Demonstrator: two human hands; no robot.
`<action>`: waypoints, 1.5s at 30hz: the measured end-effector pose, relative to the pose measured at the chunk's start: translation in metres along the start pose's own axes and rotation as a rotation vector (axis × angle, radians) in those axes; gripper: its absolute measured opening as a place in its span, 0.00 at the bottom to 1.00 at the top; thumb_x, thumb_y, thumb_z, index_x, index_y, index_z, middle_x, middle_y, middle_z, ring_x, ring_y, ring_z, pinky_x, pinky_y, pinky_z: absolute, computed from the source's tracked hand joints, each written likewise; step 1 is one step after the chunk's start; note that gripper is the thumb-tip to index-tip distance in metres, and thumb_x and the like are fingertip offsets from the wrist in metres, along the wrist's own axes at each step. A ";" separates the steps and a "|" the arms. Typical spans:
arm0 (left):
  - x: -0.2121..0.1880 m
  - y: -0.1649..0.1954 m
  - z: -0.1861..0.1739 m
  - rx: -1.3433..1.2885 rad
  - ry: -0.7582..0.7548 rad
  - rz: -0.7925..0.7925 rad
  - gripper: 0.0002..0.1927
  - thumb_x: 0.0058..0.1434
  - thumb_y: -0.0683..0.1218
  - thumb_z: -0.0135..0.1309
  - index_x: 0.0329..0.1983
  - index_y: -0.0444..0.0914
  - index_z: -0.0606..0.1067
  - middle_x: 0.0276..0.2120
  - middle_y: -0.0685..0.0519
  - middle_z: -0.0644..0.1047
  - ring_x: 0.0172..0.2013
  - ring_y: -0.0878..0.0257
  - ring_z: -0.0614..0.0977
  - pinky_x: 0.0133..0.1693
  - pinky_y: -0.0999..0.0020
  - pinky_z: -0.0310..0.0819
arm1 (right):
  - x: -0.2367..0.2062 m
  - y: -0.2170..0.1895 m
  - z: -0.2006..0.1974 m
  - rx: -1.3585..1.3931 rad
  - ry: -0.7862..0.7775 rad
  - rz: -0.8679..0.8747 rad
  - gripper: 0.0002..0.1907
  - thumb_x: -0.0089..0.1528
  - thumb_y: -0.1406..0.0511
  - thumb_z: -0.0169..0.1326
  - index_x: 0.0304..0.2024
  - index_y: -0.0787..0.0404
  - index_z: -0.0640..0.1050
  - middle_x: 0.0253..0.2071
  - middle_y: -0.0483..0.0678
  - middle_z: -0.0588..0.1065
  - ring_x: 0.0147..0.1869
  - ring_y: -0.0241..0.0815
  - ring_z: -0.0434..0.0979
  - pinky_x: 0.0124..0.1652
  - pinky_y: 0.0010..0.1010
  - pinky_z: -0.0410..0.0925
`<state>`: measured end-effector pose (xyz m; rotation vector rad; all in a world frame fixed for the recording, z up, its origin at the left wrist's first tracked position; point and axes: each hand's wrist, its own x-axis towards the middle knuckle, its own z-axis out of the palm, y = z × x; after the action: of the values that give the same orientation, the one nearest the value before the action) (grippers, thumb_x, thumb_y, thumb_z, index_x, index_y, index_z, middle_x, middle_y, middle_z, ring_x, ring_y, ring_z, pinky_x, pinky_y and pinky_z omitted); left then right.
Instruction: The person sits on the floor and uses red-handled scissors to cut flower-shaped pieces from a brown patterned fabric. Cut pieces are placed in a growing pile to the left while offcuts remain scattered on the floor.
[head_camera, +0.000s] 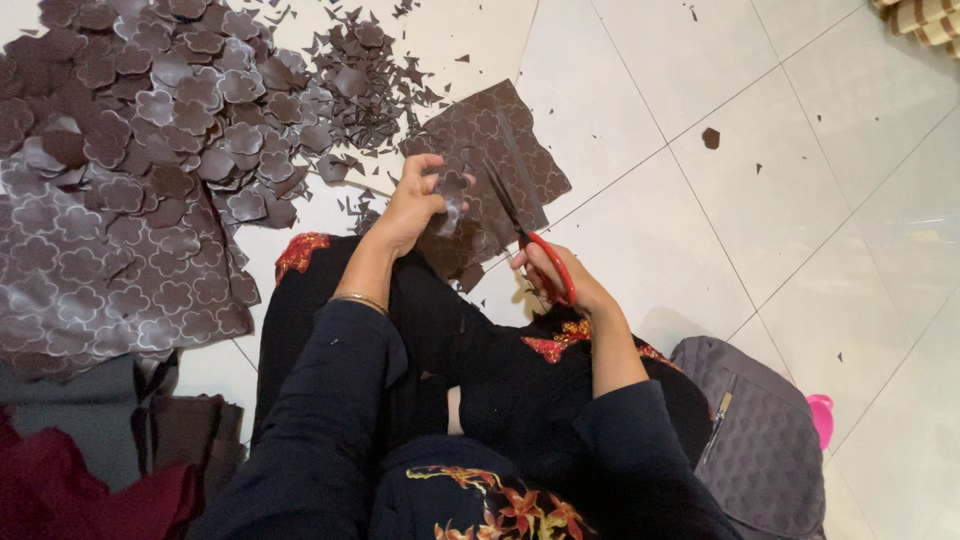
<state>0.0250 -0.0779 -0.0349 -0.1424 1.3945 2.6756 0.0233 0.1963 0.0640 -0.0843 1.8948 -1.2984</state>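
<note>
A brown flower-patterned sheet (500, 160) is pinched in the left hand's (412, 205) grip. To its right, the right hand (560, 275) is clamped on red-handled scissors (530, 240) cutting it, above the tiled floor (760, 200). Cut flower pieces (170, 100) are heaped well left.

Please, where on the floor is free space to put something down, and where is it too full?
Free: the white tiles right of the scissors, up to the grey bag; only one small scrap lies there. Crowded: the upper left, with the heap of brown flower cut-outs and the patterned sheet.
</note>
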 end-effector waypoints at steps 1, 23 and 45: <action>0.001 -0.003 0.000 0.029 -0.002 0.004 0.31 0.56 0.26 0.41 0.62 0.38 0.54 0.55 0.42 0.79 0.45 0.58 0.84 0.44 0.68 0.79 | 0.000 0.000 0.000 -0.033 0.014 0.019 0.27 0.65 0.43 0.48 0.39 0.59 0.78 0.20 0.39 0.64 0.20 0.31 0.63 0.21 0.24 0.60; -0.022 0.001 0.027 0.149 -0.563 -0.326 0.59 0.56 0.29 0.55 0.81 0.49 0.35 0.30 0.52 0.77 0.30 0.70 0.77 0.31 0.77 0.73 | 0.013 0.005 0.031 0.071 0.242 -0.202 0.13 0.58 0.67 0.64 0.40 0.61 0.73 0.31 0.48 0.76 0.28 0.32 0.73 0.27 0.24 0.66; -0.009 -0.004 0.022 0.192 -0.008 -0.051 0.17 0.59 0.33 0.58 0.52 0.34 0.81 0.43 0.52 0.83 0.39 0.68 0.83 0.43 0.77 0.79 | 0.022 0.011 0.026 0.196 0.449 -0.192 0.14 0.61 0.60 0.61 0.37 0.60 0.71 0.29 0.43 0.72 0.24 0.32 0.67 0.20 0.25 0.59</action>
<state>0.0337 -0.0580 -0.0246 -0.1459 1.6119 2.4822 0.0296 0.1713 0.0387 0.1417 2.1561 -1.7404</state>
